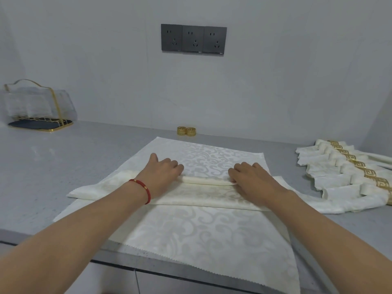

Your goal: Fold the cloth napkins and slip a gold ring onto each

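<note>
Both hands, the left hand (164, 172) and right hand (252, 177), curl their fingers over the rolled fold of a damask napkin (203, 230) spread on the surface (42, 166). Soft, limp cloth; best pinched along the fold. Two gold rings (186, 131) wait beyond the hands.

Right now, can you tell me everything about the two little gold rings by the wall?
The two gold rings are small shiny bands, metal by the look, with a cut-out pattern round their sides. They stand side by side on the grey counter, close enough to seem touching, at the foot of the wall below the sockets. They sit just beyond the far edge of the spread napkin. Neither hand touches them, and no napkin is threaded through them.
</note>
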`<state>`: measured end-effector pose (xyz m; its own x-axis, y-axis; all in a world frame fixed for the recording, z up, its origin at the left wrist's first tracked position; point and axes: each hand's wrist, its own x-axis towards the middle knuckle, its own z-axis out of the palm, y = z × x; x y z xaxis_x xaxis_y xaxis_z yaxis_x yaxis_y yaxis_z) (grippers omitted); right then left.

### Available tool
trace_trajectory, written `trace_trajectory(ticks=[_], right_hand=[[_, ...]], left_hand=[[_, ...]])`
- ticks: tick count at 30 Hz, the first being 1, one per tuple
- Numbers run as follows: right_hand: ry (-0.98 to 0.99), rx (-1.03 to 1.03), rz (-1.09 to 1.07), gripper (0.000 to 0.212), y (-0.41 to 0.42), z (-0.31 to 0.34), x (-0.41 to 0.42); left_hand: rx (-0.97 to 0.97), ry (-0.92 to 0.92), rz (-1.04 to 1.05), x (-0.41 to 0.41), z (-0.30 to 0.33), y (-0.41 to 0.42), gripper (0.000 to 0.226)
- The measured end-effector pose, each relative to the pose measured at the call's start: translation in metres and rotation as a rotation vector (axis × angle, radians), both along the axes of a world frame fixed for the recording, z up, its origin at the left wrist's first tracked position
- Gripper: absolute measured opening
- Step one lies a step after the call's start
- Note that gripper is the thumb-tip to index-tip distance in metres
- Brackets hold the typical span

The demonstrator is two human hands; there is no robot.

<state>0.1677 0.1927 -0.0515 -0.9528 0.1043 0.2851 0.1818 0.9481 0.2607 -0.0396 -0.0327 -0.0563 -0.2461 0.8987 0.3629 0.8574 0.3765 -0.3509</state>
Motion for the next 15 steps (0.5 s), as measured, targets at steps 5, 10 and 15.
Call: trace_trajectory(ticks=[5, 10, 15], right_hand=[[-0.060, -0.298, -0.054, 0.009, -0.003, 0.008, 0.009], [0.098, -0.599, -0.120, 0.011, 0.007, -0.005, 0.010], [0.083, -0.345, -0.074, 0.011, 0.005, -0.009, 0.014]], left_hand=[[-0.012, -0.277, -0.045, 0.000, 0.002, -0.010, 0.036], [0.236, -0.722, 0.034, -0.006, 0.002, -0.016, 0.020], [0.068, -0.634, 0.117, -0.003, 0.005, -0.013, 0.021]])
